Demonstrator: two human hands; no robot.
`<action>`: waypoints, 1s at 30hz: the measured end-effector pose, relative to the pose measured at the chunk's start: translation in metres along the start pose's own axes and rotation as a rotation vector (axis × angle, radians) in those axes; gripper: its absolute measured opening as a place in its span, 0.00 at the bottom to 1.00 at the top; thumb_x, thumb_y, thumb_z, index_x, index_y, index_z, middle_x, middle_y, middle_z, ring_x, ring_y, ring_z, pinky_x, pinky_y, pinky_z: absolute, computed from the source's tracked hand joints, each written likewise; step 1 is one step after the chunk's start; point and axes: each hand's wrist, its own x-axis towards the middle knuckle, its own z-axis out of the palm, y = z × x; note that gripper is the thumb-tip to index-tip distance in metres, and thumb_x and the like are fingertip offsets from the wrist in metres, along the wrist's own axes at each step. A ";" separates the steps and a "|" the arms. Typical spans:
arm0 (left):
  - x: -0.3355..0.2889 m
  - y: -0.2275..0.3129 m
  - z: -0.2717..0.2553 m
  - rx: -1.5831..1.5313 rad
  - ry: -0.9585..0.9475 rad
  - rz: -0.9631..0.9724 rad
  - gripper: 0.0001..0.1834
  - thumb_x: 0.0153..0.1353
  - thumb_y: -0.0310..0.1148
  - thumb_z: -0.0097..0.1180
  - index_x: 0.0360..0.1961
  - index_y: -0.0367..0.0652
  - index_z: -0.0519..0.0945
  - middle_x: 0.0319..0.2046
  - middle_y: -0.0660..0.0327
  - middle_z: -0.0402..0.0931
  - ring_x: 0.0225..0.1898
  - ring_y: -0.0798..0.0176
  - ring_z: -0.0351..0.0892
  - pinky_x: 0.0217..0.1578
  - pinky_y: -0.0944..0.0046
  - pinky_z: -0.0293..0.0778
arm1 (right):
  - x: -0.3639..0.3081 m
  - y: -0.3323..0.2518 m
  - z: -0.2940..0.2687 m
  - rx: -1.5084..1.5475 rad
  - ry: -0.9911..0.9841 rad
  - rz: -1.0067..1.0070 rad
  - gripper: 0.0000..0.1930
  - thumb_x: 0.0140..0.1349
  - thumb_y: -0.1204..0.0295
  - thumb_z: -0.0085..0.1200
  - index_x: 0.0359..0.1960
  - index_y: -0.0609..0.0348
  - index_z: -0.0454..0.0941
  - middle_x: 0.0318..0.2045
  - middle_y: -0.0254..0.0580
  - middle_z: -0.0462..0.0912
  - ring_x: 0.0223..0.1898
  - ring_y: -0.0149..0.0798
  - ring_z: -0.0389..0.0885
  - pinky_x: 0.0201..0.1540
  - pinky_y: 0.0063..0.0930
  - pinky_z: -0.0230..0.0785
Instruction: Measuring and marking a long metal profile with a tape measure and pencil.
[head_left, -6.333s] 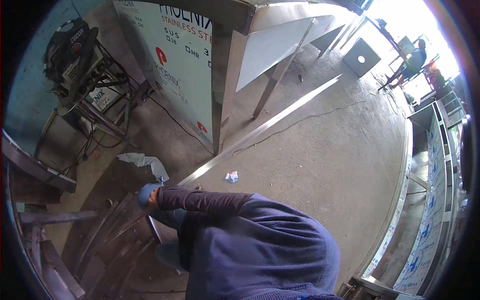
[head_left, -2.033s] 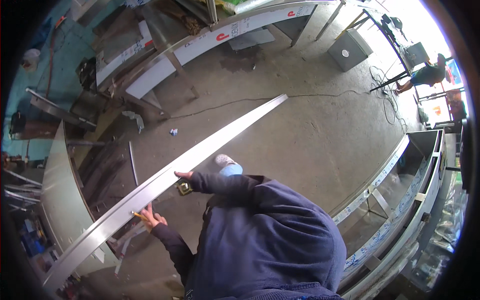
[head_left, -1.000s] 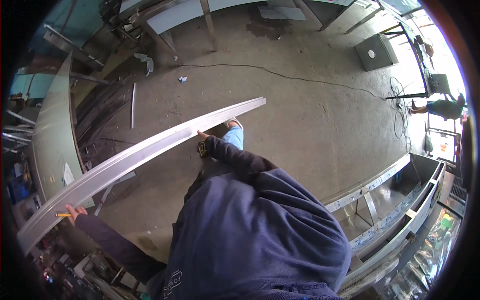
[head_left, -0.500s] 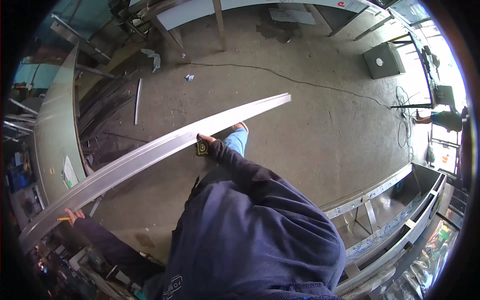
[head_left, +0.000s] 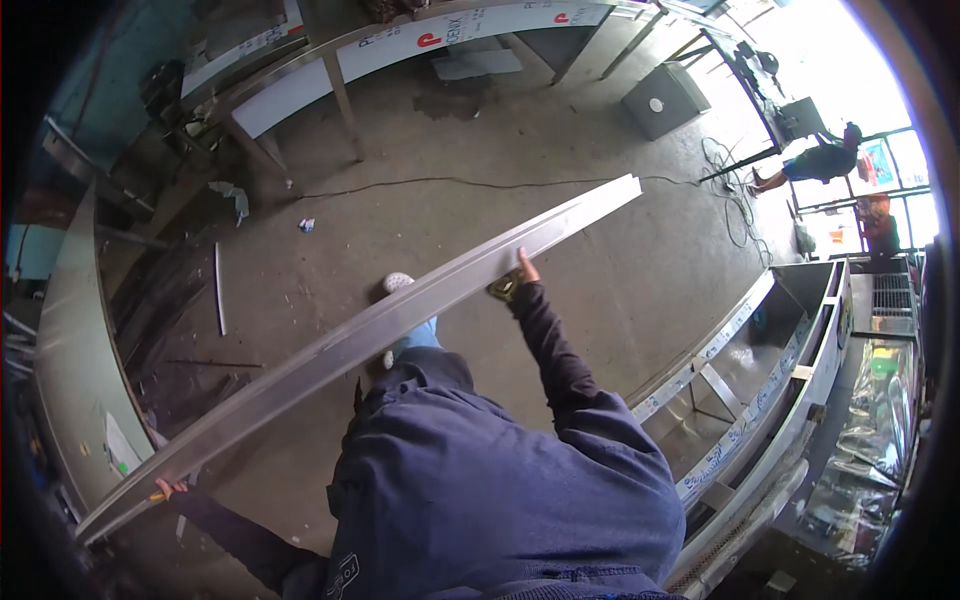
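A dark cable [head_left: 450, 182] trailed across the concrete floor [head_left: 560, 320], and a crumpled scrap [head_left: 306, 226] lay near a torn pale sheet [head_left: 236, 200]. A thin metal strip [head_left: 220, 290] rested closer to the large pale panel [head_left: 70, 345] on the left. Toward the bright far side stood a grey box [head_left: 678, 105] with a round white spot, near a dark-legged worktop [head_left: 742, 88]. Another person [head_left: 822, 163] was beside it, loops of cable [head_left: 736, 205] nearby. On the right sat a long metal frame [head_left: 722, 336], its strips printed blue.

Smooth metal channel [head_left: 400, 312] (softly glossy), matt floor [head_left: 610, 290].
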 end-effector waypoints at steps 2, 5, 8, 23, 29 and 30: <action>-0.003 -0.013 0.014 0.004 -0.016 -0.018 0.27 0.48 0.55 0.54 0.36 0.41 0.71 0.14 0.65 0.61 0.12 0.69 0.56 0.13 0.72 0.57 | -0.007 -0.033 -0.022 -0.027 0.144 0.008 0.33 0.46 0.45 0.52 0.39 0.67 0.66 0.29 0.49 0.72 0.30 0.47 0.73 0.36 0.44 0.67; -0.021 -0.033 0.030 0.003 -0.050 -0.005 0.28 0.47 0.56 0.55 0.37 0.41 0.71 0.15 0.64 0.62 0.13 0.69 0.57 0.14 0.72 0.59 | -0.012 -0.063 -0.048 -0.198 0.151 -0.037 0.19 0.47 0.53 0.56 0.28 0.53 0.66 0.18 0.33 0.68 0.18 0.39 0.66 0.25 0.38 0.66; -0.050 -0.053 0.042 0.028 0.060 0.046 0.30 0.45 0.57 0.56 0.38 0.41 0.71 0.17 0.64 0.64 0.13 0.68 0.58 0.15 0.71 0.60 | -0.026 -0.068 -0.072 -0.350 -0.070 -0.137 0.18 0.53 0.54 0.47 0.39 0.52 0.64 0.32 0.36 0.69 0.32 0.39 0.68 0.36 0.39 0.65; -0.048 -0.121 0.082 -0.157 0.033 -0.189 0.43 0.36 0.52 0.66 0.53 0.50 0.60 0.43 0.52 0.65 0.34 0.55 0.72 0.21 0.61 0.67 | 0.035 -0.057 -0.100 -0.022 -0.135 0.049 0.27 0.49 0.48 0.52 0.47 0.51 0.69 0.45 0.36 0.73 0.42 0.40 0.71 0.41 0.39 0.66; -0.085 -0.120 0.115 -0.211 0.139 -0.228 0.45 0.36 0.50 0.67 0.55 0.51 0.57 0.18 0.61 0.62 0.11 0.68 0.60 0.07 0.66 0.57 | 0.018 0.008 -0.028 -0.141 -0.157 0.094 0.27 0.49 0.45 0.50 0.40 0.53 0.71 0.33 0.31 0.76 0.29 0.36 0.71 0.29 0.35 0.64; -0.093 -0.122 0.120 -0.215 0.142 -0.226 0.45 0.36 0.50 0.67 0.55 0.51 0.57 0.18 0.61 0.62 0.11 0.68 0.60 0.07 0.66 0.57 | 0.011 0.026 -0.012 -0.148 -0.196 0.103 0.26 0.48 0.44 0.50 0.38 0.52 0.72 0.29 0.34 0.76 0.24 0.37 0.71 0.25 0.33 0.64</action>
